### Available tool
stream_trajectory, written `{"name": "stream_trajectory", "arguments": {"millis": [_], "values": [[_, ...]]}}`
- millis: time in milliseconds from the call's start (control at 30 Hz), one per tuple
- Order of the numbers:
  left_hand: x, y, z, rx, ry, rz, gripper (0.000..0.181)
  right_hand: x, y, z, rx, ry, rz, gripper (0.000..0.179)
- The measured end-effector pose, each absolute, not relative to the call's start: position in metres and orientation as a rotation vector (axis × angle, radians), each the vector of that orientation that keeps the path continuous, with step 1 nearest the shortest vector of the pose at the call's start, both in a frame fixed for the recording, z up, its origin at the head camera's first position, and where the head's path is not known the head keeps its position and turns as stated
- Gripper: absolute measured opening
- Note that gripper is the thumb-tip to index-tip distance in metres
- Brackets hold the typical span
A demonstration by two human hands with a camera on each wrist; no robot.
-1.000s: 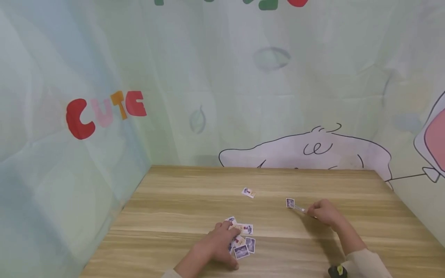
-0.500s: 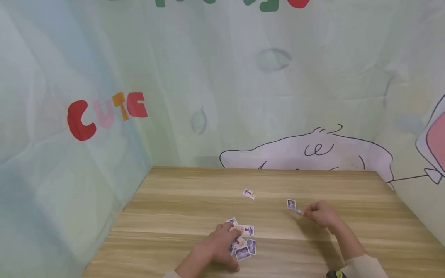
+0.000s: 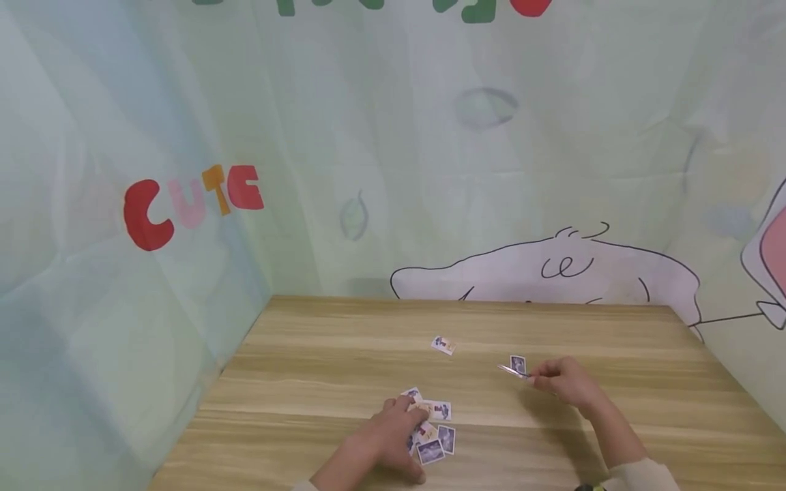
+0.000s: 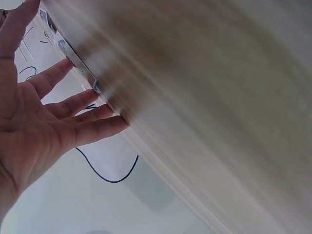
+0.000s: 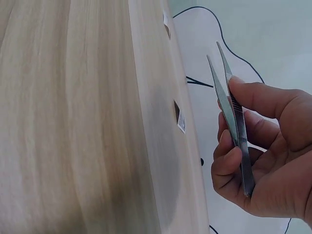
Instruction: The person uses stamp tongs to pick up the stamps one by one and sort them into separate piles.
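My right hand (image 3: 568, 383) grips a pair of metal tweezers (image 3: 514, 372) above the table. Their tips stand apart with nothing between them in the right wrist view, where the tweezers (image 5: 234, 112) lie between thumb and fingers. Behind them, a small purple-grey stamp-like picture (image 3: 518, 363) rests on the wood; in the right wrist view this stamp-like picture (image 5: 181, 122) looks bent up. My left hand (image 3: 393, 433) spreads its fingers over a loose pile of stamp-like pictures (image 3: 431, 451). Fingertips of the left hand (image 4: 44, 105) touch the pile and tabletop. Part of the pile is hidden under the hand.
Another stamp-like picture (image 3: 443, 345) with a colourful print lies alone farther back on the wooden table (image 3: 319, 354). A printed cloth backdrop (image 3: 381, 150) hangs behind the table and along its left side.
The tweezers in my right hand have turned, so their tips now point left, beside the purple-grey stamp-like picture. My left hand stays over the pile. The head view has shifted slightly.
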State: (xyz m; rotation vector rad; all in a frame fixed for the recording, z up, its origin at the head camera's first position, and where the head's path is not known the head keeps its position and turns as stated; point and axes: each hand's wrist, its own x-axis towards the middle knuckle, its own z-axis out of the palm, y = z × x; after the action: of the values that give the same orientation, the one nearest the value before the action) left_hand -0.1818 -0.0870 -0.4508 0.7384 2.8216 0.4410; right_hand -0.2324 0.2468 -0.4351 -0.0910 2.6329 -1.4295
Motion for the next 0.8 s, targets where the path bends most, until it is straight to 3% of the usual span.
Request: {"name": "stream_trajectory", "arguments": {"millis": [400, 800], "values": [[-0.1808, -0.0863, -0.4493, 0.75, 2.825, 0.425, 0.089, -0.2309, 0.2425, -0.4398, -0.316, 2.685, -1.49, 0.02], [-0.1816, -0.0888, -0.4514, 0.773, 2.826, 0.419, 0.087, -0.2329, 0.2428, -0.4439, -0.719, 2.772, -1.214, 0.012]]}}
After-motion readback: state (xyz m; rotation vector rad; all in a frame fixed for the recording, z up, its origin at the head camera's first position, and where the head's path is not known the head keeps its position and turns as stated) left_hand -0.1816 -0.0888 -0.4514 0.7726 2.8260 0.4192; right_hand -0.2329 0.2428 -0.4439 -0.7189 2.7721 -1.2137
